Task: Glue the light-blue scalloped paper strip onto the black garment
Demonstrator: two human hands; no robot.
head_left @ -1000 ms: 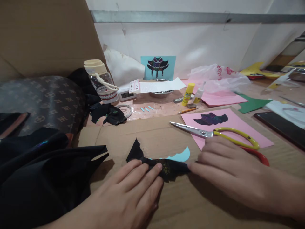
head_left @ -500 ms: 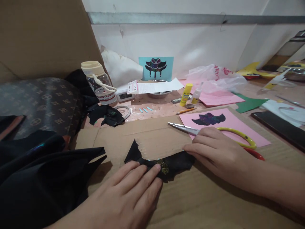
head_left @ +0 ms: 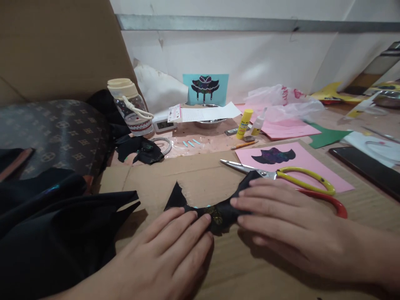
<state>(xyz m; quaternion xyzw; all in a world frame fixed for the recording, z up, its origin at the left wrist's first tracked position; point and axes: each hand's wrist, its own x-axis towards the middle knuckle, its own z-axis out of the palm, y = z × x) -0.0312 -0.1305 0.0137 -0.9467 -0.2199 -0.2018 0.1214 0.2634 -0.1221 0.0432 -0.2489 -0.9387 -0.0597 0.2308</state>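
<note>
Left hand (head_left: 175, 246) bare, short-nailed; right hand (head_left: 300, 221) bare; forearms (head_left: 375, 256) bare.

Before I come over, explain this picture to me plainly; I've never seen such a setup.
There is no machine here, only a person's bare left hand and right hand. One camera, worn on the head, looks forward and down at them. Both rest, fingers outstretched, on a piece of black fabric with a gold pattern; bits of light blue show at its far edge. Beneath is a cardboard sheet. Near the right hand, scissors with yellow and red handles lie partly over pink paper bearing a dark cut-out. Farther back are a pencil and a yellow glue stick.
</note>
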